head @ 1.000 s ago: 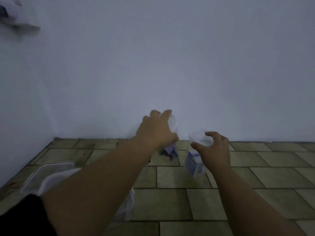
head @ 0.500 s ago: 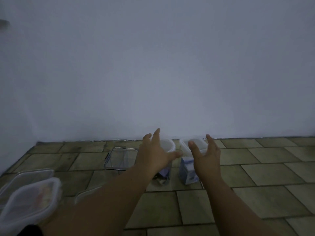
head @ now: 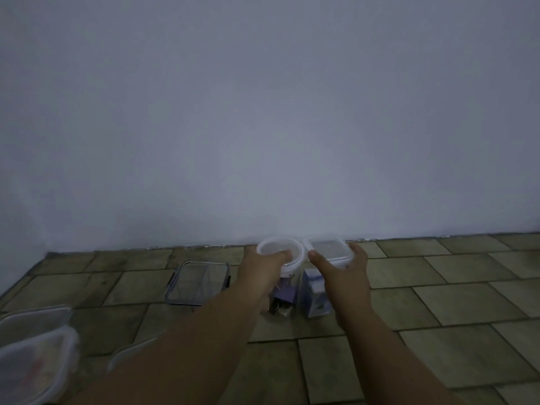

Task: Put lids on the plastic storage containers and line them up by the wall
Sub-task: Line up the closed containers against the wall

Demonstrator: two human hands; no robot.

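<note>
Two tall clear containers stand side by side on the tiled floor close to the wall. The left one has a round white lid and holds small purple and metal items. The right one has a square white lid and a blue-and-white box inside. My left hand grips the round-lidded container at its top, with the thumb lying on the lid. My right hand holds the square lid between the thumb on its left edge and the fingers on its right edge.
A flat rectangular clear container with dark clips lies to the left of the pair. At the bottom left are a lidded container, a clear lid behind it, and another lid partly under my left forearm.
Half a second ago both hands had fingers spread and lifted off the two containers. Now they have closed again on the lids. The containers stand upright nearer the wall than a second ago.
</note>
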